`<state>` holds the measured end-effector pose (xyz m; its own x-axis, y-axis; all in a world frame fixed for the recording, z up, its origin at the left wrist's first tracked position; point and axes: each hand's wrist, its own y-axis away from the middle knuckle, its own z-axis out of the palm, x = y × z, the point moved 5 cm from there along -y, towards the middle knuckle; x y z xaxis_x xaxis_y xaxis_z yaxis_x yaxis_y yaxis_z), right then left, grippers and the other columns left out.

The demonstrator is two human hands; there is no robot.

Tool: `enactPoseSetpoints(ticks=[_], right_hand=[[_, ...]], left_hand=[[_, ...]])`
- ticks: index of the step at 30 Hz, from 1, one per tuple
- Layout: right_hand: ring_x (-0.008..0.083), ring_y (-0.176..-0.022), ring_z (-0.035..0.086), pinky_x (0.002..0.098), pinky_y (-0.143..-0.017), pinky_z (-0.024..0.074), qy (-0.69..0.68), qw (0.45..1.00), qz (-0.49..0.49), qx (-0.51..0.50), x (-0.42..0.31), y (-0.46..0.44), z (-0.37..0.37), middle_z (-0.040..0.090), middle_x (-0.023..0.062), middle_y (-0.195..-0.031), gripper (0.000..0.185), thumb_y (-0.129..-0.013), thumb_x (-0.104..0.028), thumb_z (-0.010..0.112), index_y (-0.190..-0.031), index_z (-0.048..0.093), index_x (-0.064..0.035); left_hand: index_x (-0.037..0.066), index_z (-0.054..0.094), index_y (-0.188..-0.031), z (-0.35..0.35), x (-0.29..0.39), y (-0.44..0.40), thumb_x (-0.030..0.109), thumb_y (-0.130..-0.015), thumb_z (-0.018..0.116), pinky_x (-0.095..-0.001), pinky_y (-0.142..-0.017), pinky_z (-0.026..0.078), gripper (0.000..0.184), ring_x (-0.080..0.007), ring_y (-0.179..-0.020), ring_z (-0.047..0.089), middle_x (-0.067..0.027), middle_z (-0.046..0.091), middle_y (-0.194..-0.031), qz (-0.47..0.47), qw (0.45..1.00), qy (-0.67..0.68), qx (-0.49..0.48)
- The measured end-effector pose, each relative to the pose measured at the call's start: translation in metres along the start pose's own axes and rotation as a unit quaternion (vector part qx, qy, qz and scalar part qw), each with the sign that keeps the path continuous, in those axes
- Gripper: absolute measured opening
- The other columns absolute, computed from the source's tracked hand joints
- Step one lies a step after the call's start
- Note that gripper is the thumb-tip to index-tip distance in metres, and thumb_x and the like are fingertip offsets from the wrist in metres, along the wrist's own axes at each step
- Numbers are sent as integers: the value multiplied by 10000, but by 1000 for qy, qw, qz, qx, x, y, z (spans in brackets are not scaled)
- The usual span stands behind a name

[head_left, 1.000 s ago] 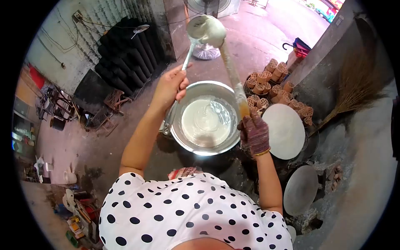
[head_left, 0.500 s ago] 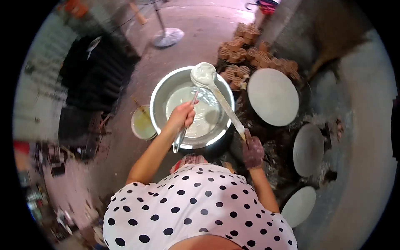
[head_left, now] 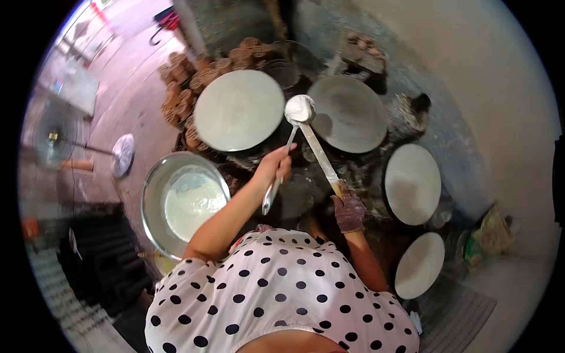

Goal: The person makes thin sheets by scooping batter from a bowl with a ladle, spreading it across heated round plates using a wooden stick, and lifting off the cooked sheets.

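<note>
My left hand (head_left: 273, 167) is closed around the handle of a metal ladle (head_left: 301, 109), whose bowl is heaped with thick white batter. My right hand (head_left: 350, 210), in a purplish knit glove, grips the yellowish handle of a long flat metal spatula (head_left: 318, 154). The spatula's far end meets the ladle bowl; whether it passes beneath is hidden. Beyond my hands lie a pale round griddle (head_left: 239, 110) at left and a grey one (head_left: 348, 113) at right, the ladle between them. White batter fills the bottom of a large metal basin (head_left: 152, 220) by my left forearm.
Two more pale round plates (head_left: 413, 184) curve down my right side. Perforated clay-coloured briquettes (head_left: 176, 67) are stacked behind the left griddle. A standing fan (head_left: 122, 154) is at far left. Dark corrugated sheets (head_left: 97, 259) lie lower left, and a wall (head_left: 465, 76) bounds the right.
The view has turned right. The ladle and spatula, held together, have moved from over the basin to between two griddles. Both hands keep their holds.
</note>
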<state>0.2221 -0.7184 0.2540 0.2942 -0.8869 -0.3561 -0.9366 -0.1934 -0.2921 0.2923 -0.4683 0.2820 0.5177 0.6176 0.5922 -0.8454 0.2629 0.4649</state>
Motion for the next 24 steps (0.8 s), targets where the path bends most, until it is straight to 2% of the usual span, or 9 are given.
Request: enactPoseSetpoints(ticks=[3,4,6,9,11,13,17,20,24], right_hand=[[309,-819,626,397,-692,524,88,992,90,-26,75,30,-10,632,145,-965,442,-864,-305,609,-1262,549,-122],[299,-833,635,389,-704,530,133,991,14,21,112,51,-9,636,134,-990,418,-868,-303,605,-1248,562,-134],[266,-851,651,372,-742,545,106,985,135,-19,151,60,-37,643,99,-1049,401,-841,-277,641,-1215,588,-140],[282,-882,640,373,-757,540,167,978,124,16,182,44,-62,631,110,-1062,426,-830,-253,649,-1233,568,-144],[308,-930,619,374,-767,530,289,956,29,38,196,20,-77,616,124,-1035,448,-833,-223,639,-1263,535,-155],[296,-899,622,382,-741,527,26,968,248,36,218,-23,-82,610,112,-1009,481,-825,-235,649,-1285,518,-186],[287,-835,630,404,-710,518,116,955,258,-91,250,-47,-44,614,121,-991,493,-825,-279,649,-1297,518,-219],[312,-829,638,427,-720,519,60,961,267,-48,242,-50,-34,620,139,-996,500,-865,-343,587,-1338,475,-227],[364,-952,614,454,-820,500,1,940,334,-64,248,-57,32,616,160,-1113,493,-864,-310,589,-1337,472,-233]], left_hand=[[45,470,-1215,51,-13,-111,127,-992,360,-172,-380,270,262,-29,-410,318,67,397,-594,-215,952,214,-35],[43,470,-1214,64,-10,-127,113,-987,369,-176,-385,276,259,-30,-416,325,63,404,-602,-179,979,67,-65],[29,457,-1252,107,1,-134,117,-984,382,-194,-401,295,291,-43,-426,340,50,410,-613,-79,981,-166,-53],[0,455,-1290,131,-11,-162,147,-990,389,-207,-407,293,340,-67,-437,354,31,421,-619,-31,936,-345,-71],[-8,495,-1234,150,-33,-198,141,-988,397,-209,-407,298,304,-68,-443,362,21,437,-626,-69,953,-288,-59],[-17,519,-1175,164,-54,-240,136,-981,421,-208,-411,302,266,-74,-452,372,7,449,-639,-96,958,-266,-49],[-5,558,-1018,158,-94,-313,142,-933,475,-268,-393,321,189,-122,-454,450,-34,522,-648,-111,960,-249,-59],[-12,609,-984,144,-101,-332,134,-886,518,-296,-417,388,198,-153,-490,536,-120,586,-690,-66,920,-384,-30],[29,561,-1213,144,-77,-352,166,-921,470,-309,-495,434,335,-176,-547,530,-102,568,-691,115,748,-653,-28]])
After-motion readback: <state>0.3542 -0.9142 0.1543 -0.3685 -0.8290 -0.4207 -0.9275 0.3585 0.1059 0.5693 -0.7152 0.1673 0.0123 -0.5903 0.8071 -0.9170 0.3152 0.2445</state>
